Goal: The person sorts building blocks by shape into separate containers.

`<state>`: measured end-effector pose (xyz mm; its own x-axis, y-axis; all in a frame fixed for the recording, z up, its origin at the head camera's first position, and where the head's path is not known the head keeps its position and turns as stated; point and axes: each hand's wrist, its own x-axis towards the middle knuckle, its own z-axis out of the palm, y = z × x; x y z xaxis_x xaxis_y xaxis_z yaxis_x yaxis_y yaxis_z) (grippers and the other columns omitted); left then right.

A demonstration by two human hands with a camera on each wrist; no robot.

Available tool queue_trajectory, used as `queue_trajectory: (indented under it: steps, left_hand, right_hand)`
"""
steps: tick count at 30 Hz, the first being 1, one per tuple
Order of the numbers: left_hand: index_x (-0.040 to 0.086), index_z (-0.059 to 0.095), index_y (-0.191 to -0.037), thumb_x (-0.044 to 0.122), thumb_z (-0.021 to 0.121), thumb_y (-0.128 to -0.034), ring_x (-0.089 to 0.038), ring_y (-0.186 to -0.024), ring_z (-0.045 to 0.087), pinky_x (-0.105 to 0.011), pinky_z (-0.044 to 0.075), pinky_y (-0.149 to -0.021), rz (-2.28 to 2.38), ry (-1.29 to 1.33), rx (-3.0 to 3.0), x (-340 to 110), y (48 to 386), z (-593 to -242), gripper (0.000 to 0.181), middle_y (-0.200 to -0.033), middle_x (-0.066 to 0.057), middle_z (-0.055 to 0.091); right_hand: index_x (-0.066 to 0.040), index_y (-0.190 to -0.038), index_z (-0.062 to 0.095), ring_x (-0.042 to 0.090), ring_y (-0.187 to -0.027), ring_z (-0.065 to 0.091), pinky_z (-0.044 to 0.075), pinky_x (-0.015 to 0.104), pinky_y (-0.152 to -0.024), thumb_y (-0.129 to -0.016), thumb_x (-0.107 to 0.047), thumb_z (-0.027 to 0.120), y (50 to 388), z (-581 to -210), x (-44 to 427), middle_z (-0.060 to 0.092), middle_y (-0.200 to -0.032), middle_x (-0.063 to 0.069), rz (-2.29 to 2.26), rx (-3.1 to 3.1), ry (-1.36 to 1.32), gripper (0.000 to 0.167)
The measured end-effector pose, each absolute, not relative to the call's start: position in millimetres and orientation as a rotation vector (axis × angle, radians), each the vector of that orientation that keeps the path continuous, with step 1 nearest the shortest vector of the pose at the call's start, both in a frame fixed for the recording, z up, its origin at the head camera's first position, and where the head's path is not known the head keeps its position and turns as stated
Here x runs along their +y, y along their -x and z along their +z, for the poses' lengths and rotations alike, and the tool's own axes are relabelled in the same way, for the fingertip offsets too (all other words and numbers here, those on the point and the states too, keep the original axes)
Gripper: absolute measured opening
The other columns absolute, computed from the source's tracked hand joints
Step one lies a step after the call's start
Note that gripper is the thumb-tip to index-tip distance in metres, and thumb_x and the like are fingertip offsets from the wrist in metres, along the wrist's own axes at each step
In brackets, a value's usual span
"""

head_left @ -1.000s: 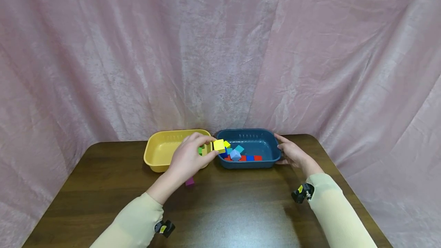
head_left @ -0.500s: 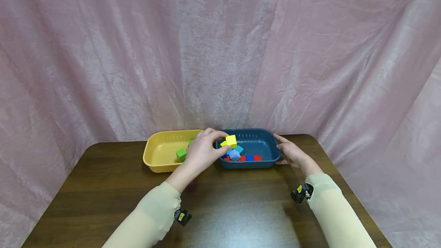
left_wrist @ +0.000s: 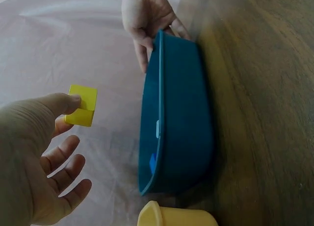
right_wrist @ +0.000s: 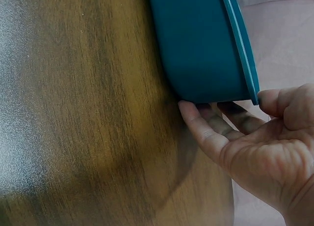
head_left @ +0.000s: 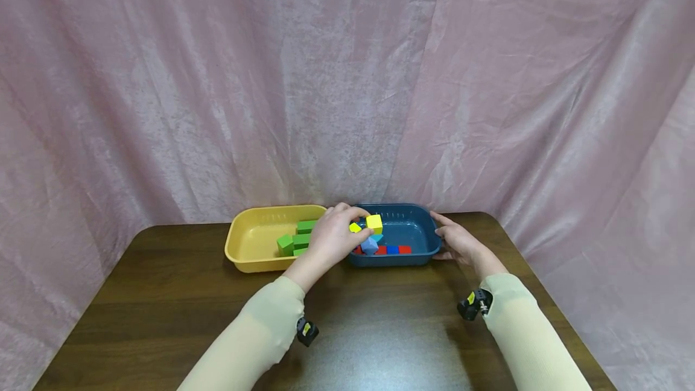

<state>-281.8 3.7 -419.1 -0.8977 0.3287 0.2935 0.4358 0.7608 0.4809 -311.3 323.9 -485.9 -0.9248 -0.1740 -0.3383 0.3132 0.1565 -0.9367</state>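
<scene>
My left hand (head_left: pixel 332 235) pinches a yellow cube (head_left: pixel 374 224) between thumb and index finger, above the left part of a dark blue tub (head_left: pixel 418 260). In the left wrist view the yellow cube (left_wrist: pixel 82 104) hangs clear of the tub's rim, and the other fingers are loosely bent. At the tub's right end, my right hand (head_left: pixel 460 242) holds it, thumb at the rim and fingers against the lower end wall. Red and blue blocks (head_left: pixel 393 250), a light blue block (head_left: pixel 370 245) and another yellow block (head_left: pixel 355 228) lie inside.
A yellow tub (head_left: pixel 244 261) stands left of the blue one, with several green blocks (head_left: pixel 285 244) in it, partly hidden by the left hand. Both stand near the far edge of the wooden table (head_left: pixel 374 330). A pink curtain (head_left: pixel 347 77) hangs behind.
The left hand has moved right with the yellow cube, from between the tubs to over the blue tub. The green blocks have come into view. The right hand stays at the blue tub's end.
</scene>
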Motion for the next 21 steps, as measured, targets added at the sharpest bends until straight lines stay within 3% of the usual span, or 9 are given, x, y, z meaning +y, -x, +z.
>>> queue_trajectory:
  steps: [11,21]
  left_hand:
    - [0.028,0.074,-0.125,0.047,0.075,-0.0916,-0.018,-0.099,0.057,-0.035,0.05,-0.077,-0.752,0.561,-2.849,21,289,-424,0.038,-0.112,0.001,0.065]
    - [0.029,0.072,-0.128,0.046,0.074,-0.0933,-0.019,-0.1,0.056,-0.035,0.049,-0.08,-0.753,0.554,-2.89,32,292,-429,0.039,-0.113,0.002,0.063]
  right_hand:
    - [-0.02,-0.166,0.006,0.052,-0.14,0.035,0.042,0.068,-0.101,-0.105,-0.002,0.024,312,-487,324,0.014,-0.161,0.032,-1.821,2.073,-0.151,0.066]
    - [-0.02,-0.166,0.005,0.054,-0.143,0.03,0.041,0.069,-0.101,-0.105,-0.002,0.025,310,-485,323,0.008,-0.164,0.031,-1.822,2.071,-0.14,0.067]
